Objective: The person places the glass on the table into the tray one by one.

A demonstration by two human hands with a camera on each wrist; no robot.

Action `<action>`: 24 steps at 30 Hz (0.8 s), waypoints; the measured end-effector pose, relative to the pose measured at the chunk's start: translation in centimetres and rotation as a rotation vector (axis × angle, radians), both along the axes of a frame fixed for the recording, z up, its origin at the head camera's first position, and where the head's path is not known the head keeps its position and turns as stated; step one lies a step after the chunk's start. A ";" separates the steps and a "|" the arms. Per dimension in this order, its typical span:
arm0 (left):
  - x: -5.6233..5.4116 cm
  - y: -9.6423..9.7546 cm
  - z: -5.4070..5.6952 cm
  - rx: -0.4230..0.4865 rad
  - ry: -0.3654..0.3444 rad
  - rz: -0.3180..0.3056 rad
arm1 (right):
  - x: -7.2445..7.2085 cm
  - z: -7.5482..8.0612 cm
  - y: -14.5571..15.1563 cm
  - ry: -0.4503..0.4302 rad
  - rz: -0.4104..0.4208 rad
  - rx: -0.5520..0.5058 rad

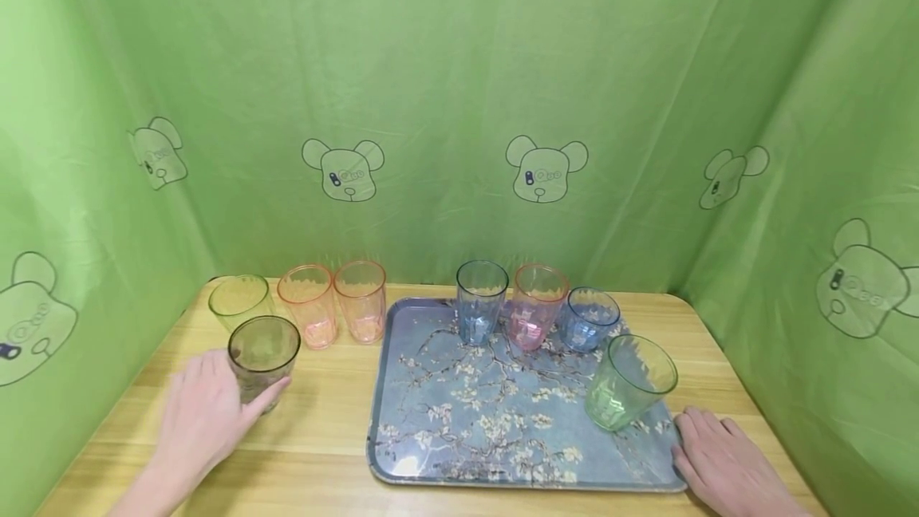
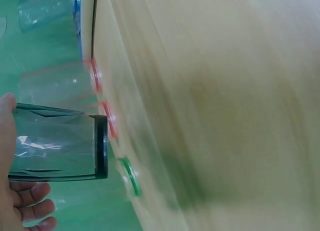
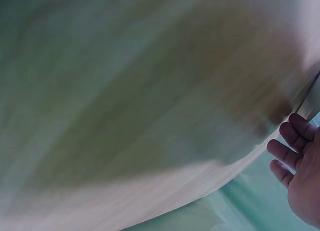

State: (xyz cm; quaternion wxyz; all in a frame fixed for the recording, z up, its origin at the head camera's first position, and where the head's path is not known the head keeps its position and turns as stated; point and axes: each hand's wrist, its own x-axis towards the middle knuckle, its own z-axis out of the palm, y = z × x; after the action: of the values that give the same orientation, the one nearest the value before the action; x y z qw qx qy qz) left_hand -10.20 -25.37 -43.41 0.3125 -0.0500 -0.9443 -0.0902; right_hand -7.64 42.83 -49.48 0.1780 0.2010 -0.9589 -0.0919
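My left hand (image 1: 204,405) is at a smoky dark glass (image 1: 264,345) on the left, its thumb across the near side and its fingers on the left side. In the left wrist view the dark glass (image 2: 60,143) lies between thumb and curled fingers (image 2: 35,201). Just behind it stands a yellow-green glass (image 1: 240,297). My right hand (image 1: 728,457) rests on the table by the right edge of a blue flowered tray (image 1: 409,413), holding nothing, with loosely bent fingers (image 3: 285,153). On the tray near that hand is a green glass (image 1: 621,393).
Two orange-pink glasses (image 1: 309,305) stand left of the tray on the wooden table (image 1: 323,437). Along the tray's back are a tall blue glass (image 1: 481,301), a pink glass (image 1: 534,305) and a short blue glass (image 1: 589,321). Green cloth (image 1: 445,102) encloses the back and sides.
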 end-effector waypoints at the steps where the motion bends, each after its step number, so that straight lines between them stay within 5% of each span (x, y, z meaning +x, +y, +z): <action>1: 0.0 0.2 0.0 -0.010 0.018 -0.012 | 0.0 0.0 0.0 0.002 0.001 -0.001; 7: -0.3 1.6 0.0 -0.068 0.106 -0.073 | 0.0 0.0 0.0 0.017 0.013 -0.005; 24: -1.2 5.1 0.5 -0.081 0.057 -0.144 | 0.0 0.0 0.0 0.018 0.007 0.000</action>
State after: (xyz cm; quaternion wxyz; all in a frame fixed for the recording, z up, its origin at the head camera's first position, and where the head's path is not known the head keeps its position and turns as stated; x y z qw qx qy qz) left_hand -11.43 -20.30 -42.88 0.3298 -0.1329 -0.9318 -0.0727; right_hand -7.64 42.81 -49.50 0.1868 0.2035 -0.9565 -0.0932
